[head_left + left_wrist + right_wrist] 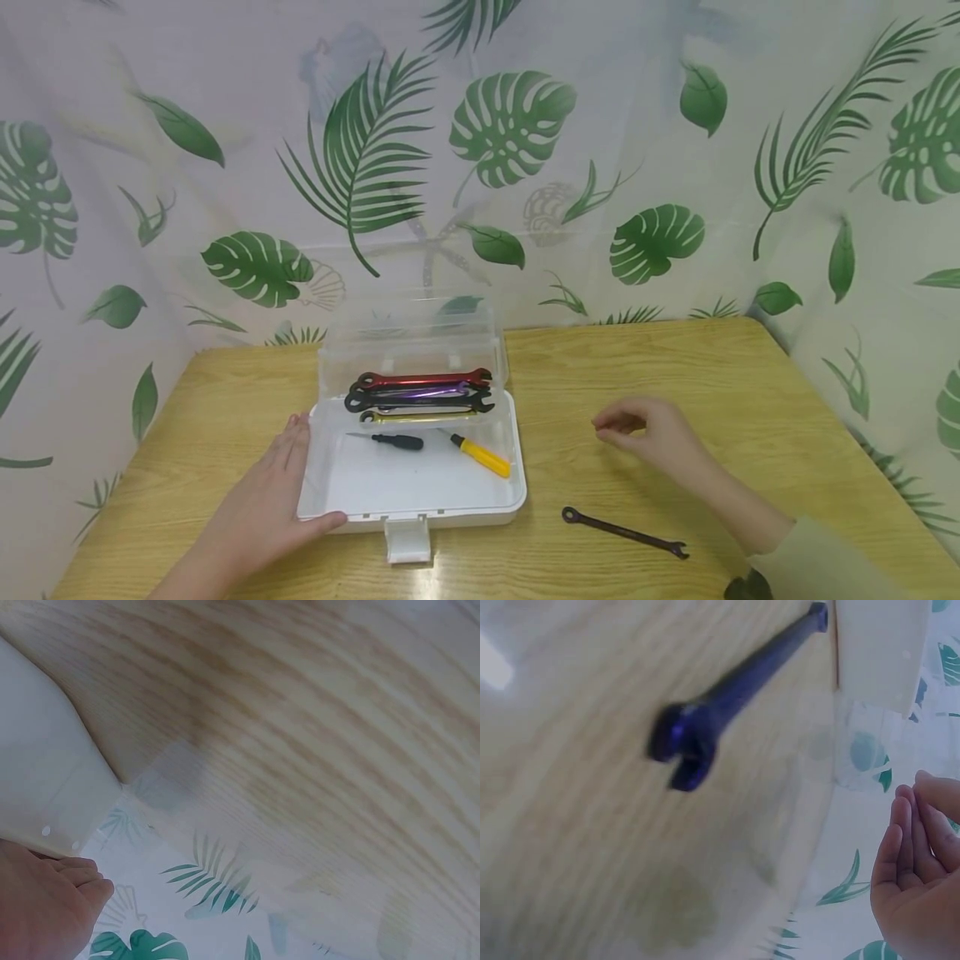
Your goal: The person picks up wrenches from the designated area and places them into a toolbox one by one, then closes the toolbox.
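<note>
An opened plastic toolbox (408,490) with a white base stands on the table. My left hand (262,492) rests along its left side, thumb at the front corner, fingers fairly straight. In the raised clear part lie a red wrench (423,379), a purple wrench (438,391), a black wrench (420,403) and a yellow wrench (420,417). A black-handled screwdriver (399,442) and a yellow-handled screwdriver (486,458) lie in the base. Right of the box, my right hand (652,429) is raised with loosely bent fingers, holding nothing visible. Below it, a dark purple wrench (735,686) lies on the table.
The wooden table (600,358) extends around the box on both sides. A front latch (407,542) hangs open from the box. Leaf-patterned cloth (570,250) stands behind the table and along both sides. A dark object (748,586) shows near the right sleeve.
</note>
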The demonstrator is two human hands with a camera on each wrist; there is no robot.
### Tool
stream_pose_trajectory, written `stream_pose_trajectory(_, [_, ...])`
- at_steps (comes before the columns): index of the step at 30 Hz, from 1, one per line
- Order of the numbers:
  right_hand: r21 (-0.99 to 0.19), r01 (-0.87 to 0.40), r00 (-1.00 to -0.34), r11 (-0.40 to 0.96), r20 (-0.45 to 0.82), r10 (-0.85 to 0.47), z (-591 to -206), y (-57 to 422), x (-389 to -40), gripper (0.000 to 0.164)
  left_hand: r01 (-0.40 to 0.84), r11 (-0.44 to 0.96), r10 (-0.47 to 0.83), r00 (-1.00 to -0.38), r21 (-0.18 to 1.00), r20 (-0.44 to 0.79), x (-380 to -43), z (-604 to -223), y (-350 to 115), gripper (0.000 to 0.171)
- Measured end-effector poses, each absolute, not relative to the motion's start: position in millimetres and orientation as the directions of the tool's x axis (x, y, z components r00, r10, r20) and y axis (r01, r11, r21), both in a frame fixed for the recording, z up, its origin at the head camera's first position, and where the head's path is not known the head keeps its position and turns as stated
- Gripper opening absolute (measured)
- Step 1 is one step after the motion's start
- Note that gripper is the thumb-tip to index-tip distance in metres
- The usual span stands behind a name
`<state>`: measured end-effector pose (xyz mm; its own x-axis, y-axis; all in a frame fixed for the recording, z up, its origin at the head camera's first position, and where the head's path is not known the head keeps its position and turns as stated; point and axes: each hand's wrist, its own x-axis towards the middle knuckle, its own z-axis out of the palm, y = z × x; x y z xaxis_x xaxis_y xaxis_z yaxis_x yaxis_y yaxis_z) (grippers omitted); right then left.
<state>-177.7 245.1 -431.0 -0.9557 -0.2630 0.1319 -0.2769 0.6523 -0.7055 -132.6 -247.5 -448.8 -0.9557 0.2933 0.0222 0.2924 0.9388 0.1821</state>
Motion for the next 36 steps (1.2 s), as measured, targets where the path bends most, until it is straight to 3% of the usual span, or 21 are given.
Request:
stream_pose_trajectory(16, [-0.73, -0.17, -0.975, 0.662, 0.029, -0.218, -459.3, 264.5, -155.6, 0.011, 0.285, 0.942, 0.287, -0.958, 0.178, 0.013, -132.8, -447.8, -245.5, 0.132])
stream_pose_trajectory(23, [-0.772, -0.064, -0.977, 0.632, -0.082, -0.199, -469.7, 267.9, -145.7, 0.014, 0.312, 0.933, 0.308, -0.95, 0.178, 0.051, -132.2, -450.0, -247.8, 0.131])
stream_pose_trajectory(36, [-0.788, -0.117, -0.965, 0.604, -0.054, -0.256, -476.1, 269.3, -128.9, 0.02, 0.304, 0.936, 0.301, -0.953, 0.176, 0.042, -132.0, -450.6, -247.8, 0.131])
